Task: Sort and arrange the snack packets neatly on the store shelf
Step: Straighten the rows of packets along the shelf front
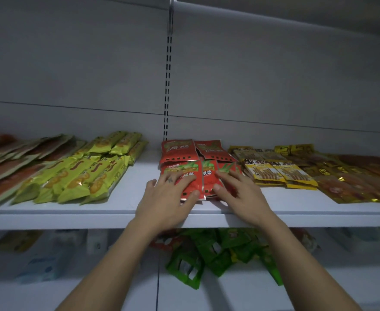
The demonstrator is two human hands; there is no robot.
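Several red snack packets (209, 176) lie in a loose group at the middle of the white shelf (121, 209), some overlapping. My left hand (166, 198) rests flat on the left front packets with its fingers spread. Over the right front packets lies my right hand (240, 191), fingers straight and thumb touching a packet's lower edge. More red packets (180, 150) lie behind, near the back wall.
Yellow-green packets (83, 173) and orange packets (7, 169) lie in rows to the left. Yellow packets (283, 173) and brown-gold packets (352, 182) fill the right. On the lower shelf sits a heap of green packets (211, 259). A slotted upright (167, 86) divides the back wall.
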